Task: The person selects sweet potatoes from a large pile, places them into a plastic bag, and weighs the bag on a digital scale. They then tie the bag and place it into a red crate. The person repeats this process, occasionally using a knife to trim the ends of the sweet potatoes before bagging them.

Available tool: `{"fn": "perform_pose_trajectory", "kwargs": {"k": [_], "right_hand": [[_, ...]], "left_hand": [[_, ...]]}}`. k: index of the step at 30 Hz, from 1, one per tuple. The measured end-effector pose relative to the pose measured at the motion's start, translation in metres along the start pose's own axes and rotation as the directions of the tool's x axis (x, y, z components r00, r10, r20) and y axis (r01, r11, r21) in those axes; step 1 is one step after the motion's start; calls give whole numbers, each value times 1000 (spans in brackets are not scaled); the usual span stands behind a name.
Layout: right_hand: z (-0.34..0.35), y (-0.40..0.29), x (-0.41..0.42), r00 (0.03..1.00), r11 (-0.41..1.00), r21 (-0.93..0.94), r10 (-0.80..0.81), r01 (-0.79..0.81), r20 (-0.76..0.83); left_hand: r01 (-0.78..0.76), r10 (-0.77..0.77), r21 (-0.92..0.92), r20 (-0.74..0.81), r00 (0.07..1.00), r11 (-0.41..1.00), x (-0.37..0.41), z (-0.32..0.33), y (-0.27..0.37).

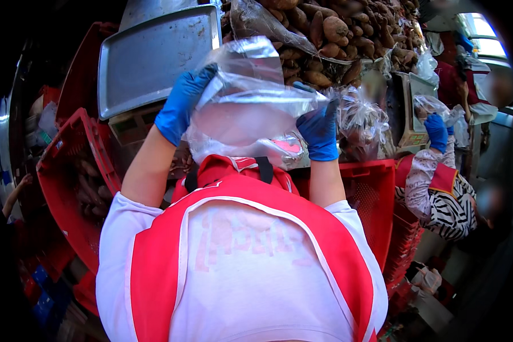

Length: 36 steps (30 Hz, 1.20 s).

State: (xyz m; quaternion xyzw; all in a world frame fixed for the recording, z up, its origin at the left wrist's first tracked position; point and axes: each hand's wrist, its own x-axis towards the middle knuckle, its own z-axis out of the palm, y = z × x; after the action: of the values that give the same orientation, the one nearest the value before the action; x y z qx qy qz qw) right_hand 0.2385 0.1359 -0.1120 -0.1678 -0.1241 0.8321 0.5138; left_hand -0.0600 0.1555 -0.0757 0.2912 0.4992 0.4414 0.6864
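Both my hands wear blue gloves and hold a clear plastic bag [243, 117] spread between them in front of my chest. My left hand [186, 102] grips its upper left edge, beside the metal tray. My right hand [320, 130] grips the right edge, its fingertips partly hidden by the film. The bag looks empty, though glare blurs what lies behind it. Past the bag lies a heap of sweet potatoes [335, 30], partly under clear plastic sheeting [269, 25]. Filled clear bags [363, 119] stand just right of my right hand.
A metal tray [158, 60] rests on a scale [137, 126] at the upper left. Red crates flank me, the left one [83, 149] holding sweet potatoes, another [370, 205] at right. A co-worker's gloved hand [436, 132] handles a bag by a second scale [414, 111]. More people are farther off.
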Motion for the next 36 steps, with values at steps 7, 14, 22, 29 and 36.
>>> {"fn": "perform_pose_trajectory", "kwargs": {"k": [7, 14, 22, 29, 36], "right_hand": [[-24, 29, 5, 917, 921, 82, 388, -381, -94], [59, 28, 12, 984, 915, -397, -9, -64, -178], [50, 21, -5, 958, 788, -613, -218, 61, -184], [77, 72, -13, 965, 849, -515, -23, -120, -263], [-23, 11, -43, 884, 963, -203, -246, 177, -398]], "left_hand": [[-50, 16, -298, -116, 993, 953, 7, 5, -16], [-113, 68, -187, -231, 971, 976, -6, -4, -33], [-436, 457, 165, -125, 881, 885, -36, -8, 2], [-368, 299, 214, 295, 907, 905, -67, 48, -38], [-196, 287, 545, -87, 954, 815, -68, -37, -69]]}}
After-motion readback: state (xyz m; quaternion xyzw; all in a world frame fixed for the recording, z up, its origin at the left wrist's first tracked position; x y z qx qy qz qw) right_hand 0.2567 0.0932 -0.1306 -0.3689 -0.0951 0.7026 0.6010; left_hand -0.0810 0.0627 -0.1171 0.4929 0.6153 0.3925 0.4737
